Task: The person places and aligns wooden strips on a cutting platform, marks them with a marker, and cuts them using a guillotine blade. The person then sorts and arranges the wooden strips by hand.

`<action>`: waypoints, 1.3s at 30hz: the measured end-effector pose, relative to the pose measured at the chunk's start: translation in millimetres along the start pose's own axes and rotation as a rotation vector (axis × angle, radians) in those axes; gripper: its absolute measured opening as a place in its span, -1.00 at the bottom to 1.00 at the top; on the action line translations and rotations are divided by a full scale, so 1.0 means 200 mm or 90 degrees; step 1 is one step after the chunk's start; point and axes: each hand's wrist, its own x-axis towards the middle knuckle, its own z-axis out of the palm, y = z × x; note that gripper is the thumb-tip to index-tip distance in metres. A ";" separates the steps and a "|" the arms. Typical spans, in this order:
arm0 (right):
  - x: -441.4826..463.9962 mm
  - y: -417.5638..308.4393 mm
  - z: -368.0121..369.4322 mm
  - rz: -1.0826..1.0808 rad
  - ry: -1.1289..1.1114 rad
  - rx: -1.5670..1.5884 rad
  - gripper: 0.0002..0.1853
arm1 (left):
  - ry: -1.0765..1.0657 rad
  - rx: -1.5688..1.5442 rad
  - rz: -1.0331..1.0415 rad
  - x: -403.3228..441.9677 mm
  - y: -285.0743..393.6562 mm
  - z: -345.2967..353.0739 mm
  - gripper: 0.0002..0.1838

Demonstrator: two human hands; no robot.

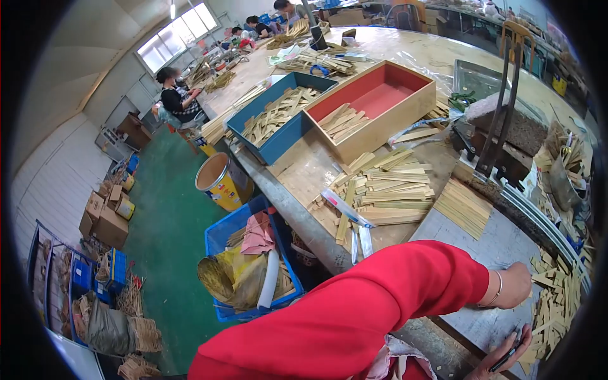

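Note:
My left hand (512, 286), below a red sleeve and a bracelet, is closed and rests low over the grey metal board (456, 269). Its fingers curl under, so whatever they hold is hidden. Short bamboo pieces (557, 304) lie heaped just right of it. At the bottom right my right hand (500, 358) grips a slim black pen-like tool (508, 353) beside that heap. On the board's far part lies a flat row of bamboo strips (463, 208). A metal-armed cutter (497, 120) stands behind the row, with a stone block (513, 123) at its base.
Loose bamboo strips (392, 190) cover the table left of the board. Beyond them stand a blue box (269, 149) and a red-lined wooden box (380, 120), both with strips inside. A blue crate (218, 237) and a yellow drum (231, 190) stand on the floor. Several people work farther off.

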 end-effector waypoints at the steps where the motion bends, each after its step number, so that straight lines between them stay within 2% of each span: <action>1: 0.00 0.00 0.00 0.011 -0.002 0.015 -0.53 | 0.062 0.007 -0.005 0.00 -0.01 0.03 -0.84; 4: 0.00 0.01 0.00 -0.007 -0.008 0.018 -0.53 | -0.005 -0.001 -0.013 0.04 -0.01 -0.01 -0.82; 7: 0.00 -0.01 0.00 0.005 -0.014 -0.019 -0.52 | -0.026 0.031 0.035 0.01 -0.01 -0.05 -0.81; 10: -0.04 0.26 -0.04 0.060 -0.046 -0.070 -0.53 | 0.068 0.063 0.048 -0.10 0.00 -0.08 -0.85; 13: -0.04 0.29 -0.03 0.085 -0.045 -0.033 -0.52 | 0.169 -0.034 0.033 -0.17 -0.08 -0.03 -0.89; 16: -0.03 0.23 -0.01 0.090 -0.032 -0.012 -0.51 | 0.178 -0.102 -0.053 -0.38 -0.14 -0.11 -0.89; 18: -0.03 0.28 -0.01 0.090 -0.023 -0.009 -0.52 | 0.116 -0.228 -0.143 -0.63 -0.16 -0.25 -0.87; 20: -0.03 0.31 0.00 0.089 -0.013 -0.008 -0.52 | 0.139 -0.280 -0.220 -0.84 -0.18 -0.28 -0.84; 22: -0.03 0.33 0.01 0.083 -0.009 -0.012 -0.51 | 0.098 -0.308 -0.342 -1.03 -0.20 -0.29 -0.80; 24: -0.03 0.38 0.01 0.061 -0.005 -0.015 -0.51 | 0.182 -0.298 -0.426 -1.24 -0.23 -0.26 -0.76; 26: -0.02 0.38 0.01 0.040 -0.009 -0.016 -0.51 | 0.335 -0.314 -0.461 -1.49 -0.29 -0.24 -0.76; 28: -0.01 0.36 0.01 0.019 -0.017 -0.012 -0.52 | 0.464 -0.257 -0.521 -1.76 -0.43 -0.19 -0.77; 29: 0.00 0.35 0.01 -0.001 -0.022 -0.037 -0.53 | 0.524 -0.134 -0.543 -1.91 -0.50 -0.26 -0.77; 30: 0.00 0.35 0.00 -0.021 -0.027 -0.060 -0.53 | 0.545 -0.098 -0.571 -2.07 -0.58 -0.35 -0.77; 31: 0.00 0.35 0.01 -0.042 -0.032 -0.083 -0.53 | 0.626 -0.158 -0.604 -2.23 -0.67 -0.44 -0.77; 32: 0.00 0.35 0.01 -0.071 -0.027 -0.096 -0.53 | 0.624 -0.211 -0.789 -2.35 -0.71 -0.58 -0.78; 34: 0.01 0.35 0.02 -0.130 -0.018 -0.120 -0.53 | 0.602 -0.005 -0.948 -2.69 -0.86 -0.79 -0.76; 35: 0.01 0.34 0.02 -0.131 -0.016 -0.133 -0.53 | 0.449 0.387 -0.936 -2.87 -0.95 -0.83 -0.75; 36: 0.01 0.32 0.02 -0.131 -0.010 -0.145 -0.52 | 0.277 0.610 -0.825 -3.12 -1.06 -0.88 -0.73; 37: 0.01 0.31 0.03 -0.131 -0.002 -0.158 -0.52 | 0.202 0.680 -1.011 -3.26 -1.19 -0.94 -0.74; 39: 0.02 0.37 0.03 -0.139 -0.005 -0.181 -0.53 | 0.330 0.564 -1.076 -3.20 -1.02 -1.18 -0.77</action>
